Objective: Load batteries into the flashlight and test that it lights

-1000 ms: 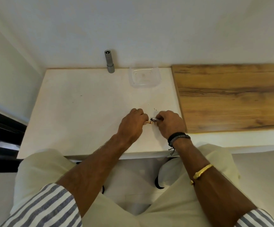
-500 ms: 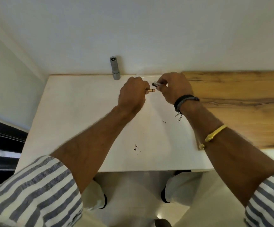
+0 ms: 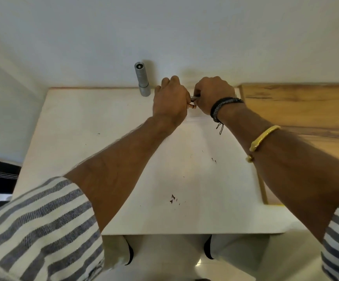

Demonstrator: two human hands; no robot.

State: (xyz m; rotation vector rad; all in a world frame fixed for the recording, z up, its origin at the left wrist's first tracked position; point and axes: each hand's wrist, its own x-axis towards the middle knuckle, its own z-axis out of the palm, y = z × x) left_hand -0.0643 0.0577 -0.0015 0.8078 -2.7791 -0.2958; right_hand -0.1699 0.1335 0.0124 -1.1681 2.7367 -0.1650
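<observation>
Left hand (image 3: 170, 100) and right hand (image 3: 213, 94) are travelling across the table (image 3: 103, 138) to its far edge, nearing the upright flashlight (image 3: 142, 80) by the wall. Left fingers (image 3: 171, 79) are curling round a copper-tipped battery (image 3: 193, 107). Right fingers (image 3: 199, 91) are pinching a silvery piece (image 3: 195, 97) too small to identify. Loading is probably coming next.

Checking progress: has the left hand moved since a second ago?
Yes. The left hand went from the near edge of the table to its far edge, now right of the flashlight.
</observation>
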